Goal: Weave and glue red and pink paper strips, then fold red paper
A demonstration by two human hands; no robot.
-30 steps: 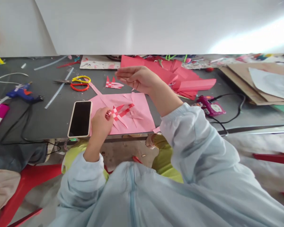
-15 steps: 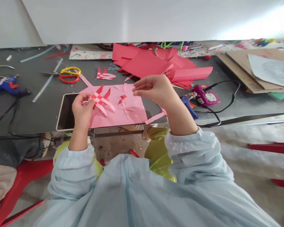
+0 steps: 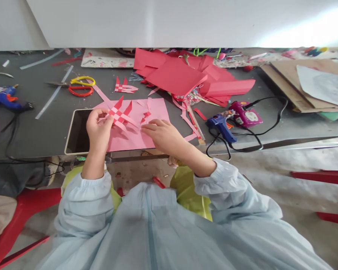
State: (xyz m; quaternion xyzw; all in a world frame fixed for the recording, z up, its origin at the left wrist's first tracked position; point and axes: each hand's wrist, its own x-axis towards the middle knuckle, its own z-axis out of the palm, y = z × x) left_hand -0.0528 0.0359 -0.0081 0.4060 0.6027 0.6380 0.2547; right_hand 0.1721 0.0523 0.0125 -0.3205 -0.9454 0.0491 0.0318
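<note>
My left hand point(image 3: 97, 129) pinches a woven paper piece point(image 3: 120, 116) by its left edge. Its middle is a red and pink check, with pointed red and pink strip ends fanning out. Below it lies a pink paper sheet point(image 3: 161, 108), which carries small red and pink paper scraps point(image 3: 146, 116). Low over the right part of this sheet is my right hand point(image 3: 166, 137), fingers stretched toward the woven piece and not touching it. Nothing shows in that hand; its underside is hidden. A second, smaller woven paper piece point(image 3: 125, 87) rests behind the sheet.
Scissors point(image 3: 81, 86) with yellow and red handles lie at the back left, near a dark-screened tablet point(image 3: 78, 131). Red paper sheets point(image 3: 174, 75) are heaped at the back. To the right are a blue glue gun point(image 3: 222, 126), a pink box point(image 3: 245, 113) with cables, and cardboard point(image 3: 287, 88).
My right hand has come down and to the left, from above the sheet's right edge to low over the sheet. My left hand keeps hold of the woven paper piece in nearly the same place.
</note>
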